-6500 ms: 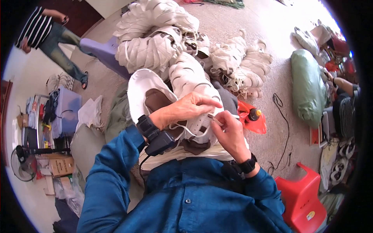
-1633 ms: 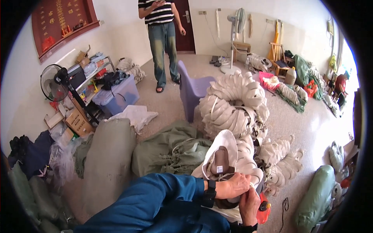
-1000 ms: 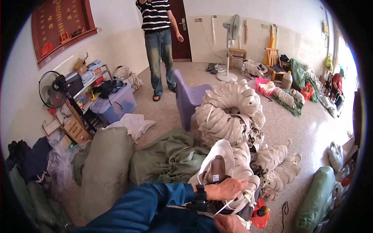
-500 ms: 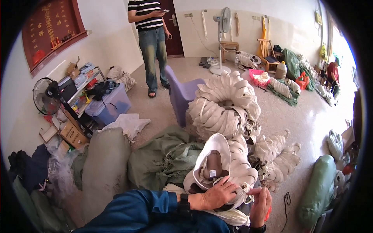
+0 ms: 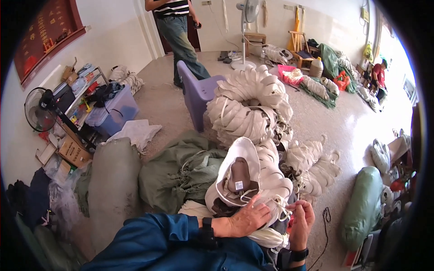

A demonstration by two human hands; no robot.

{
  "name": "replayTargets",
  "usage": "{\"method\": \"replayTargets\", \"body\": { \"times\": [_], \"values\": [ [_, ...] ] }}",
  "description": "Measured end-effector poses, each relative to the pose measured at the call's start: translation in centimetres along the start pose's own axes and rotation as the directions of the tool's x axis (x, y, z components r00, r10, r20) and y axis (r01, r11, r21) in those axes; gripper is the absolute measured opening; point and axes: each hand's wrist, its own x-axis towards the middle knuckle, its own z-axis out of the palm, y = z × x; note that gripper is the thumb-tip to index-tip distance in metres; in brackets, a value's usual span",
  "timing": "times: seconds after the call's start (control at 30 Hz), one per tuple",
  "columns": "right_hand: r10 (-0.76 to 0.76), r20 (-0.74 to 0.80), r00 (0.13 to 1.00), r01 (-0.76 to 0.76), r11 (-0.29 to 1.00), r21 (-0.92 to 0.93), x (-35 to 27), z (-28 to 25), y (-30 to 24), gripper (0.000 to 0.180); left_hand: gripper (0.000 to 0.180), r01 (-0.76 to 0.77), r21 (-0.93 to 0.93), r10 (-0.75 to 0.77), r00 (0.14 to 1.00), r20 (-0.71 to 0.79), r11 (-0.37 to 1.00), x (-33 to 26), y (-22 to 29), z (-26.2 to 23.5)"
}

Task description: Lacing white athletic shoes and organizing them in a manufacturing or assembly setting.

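Note:
A stack of cream-white shoe uppers (image 5: 275, 180) lies in front of me. The nearest upper (image 5: 223, 180) faces up, showing a brown lining piece with a small white label. My left hand (image 5: 246, 220) rests on the near end of this stack, fingers stretched over the uppers and fairly flat. Just to its right, my right hand (image 5: 302, 221) is raised, with thumb and forefinger pinching a thin white lace (image 5: 284, 207) that comes from the stack's end. Below the hands lies a bundle of pale white strands (image 5: 269, 238).
A big ring of shoe uppers (image 5: 253, 106) stands beyond, by a purple chair (image 5: 194, 99). Green cloth (image 5: 181, 171) and a stuffed sack (image 5: 115, 185) lie left; a green roll (image 5: 364, 207) lies right. A person (image 5: 176, 31) in a striped top is near the door.
The whole view has shifted, so things sit higher and further left. My left hand's fingers have flattened out. The person by the door has taken a step. My right hand still pinches the lace.

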Motion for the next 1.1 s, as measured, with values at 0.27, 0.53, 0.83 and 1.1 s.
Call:
{"method": "replayTargets", "body": {
  "times": [0.27, 0.53, 0.83, 1.1],
  "values": [
    [0.015, 0.012, 1.000, -0.013, 0.996, -0.089, 0.6, 1.4, -1.1, 0.032, 0.018, -0.075, 0.225, 0.102, 0.988, -0.113, 0.972, 2.2, -1.1, 1.4],
    [0.059, -0.051, 0.997, -0.060, 0.998, -0.015, 1.2, -0.7, -0.2, 0.020, 0.025, 0.026, -0.323, -0.061, 0.993, -0.098, 0.946, 1.0, -1.2, -2.7],
    [-0.070, 0.180, 0.981, 0.073, 0.997, -0.009, 1.1, 3.6, -0.6, 0.008, 0.022, 0.046, -0.384, -0.139, 0.966, -0.218, 0.922, 0.5, -1.4, -8.7],
    [-0.183, 0.296, 0.938, 0.300, 0.857, -0.420, -0.4, 6.5, -1.0, 0.007, 0.017, 0.093, -0.517, -0.242, 0.943, -0.227, 0.851, 0.8, -2.2, -11.6]
  ]
}}
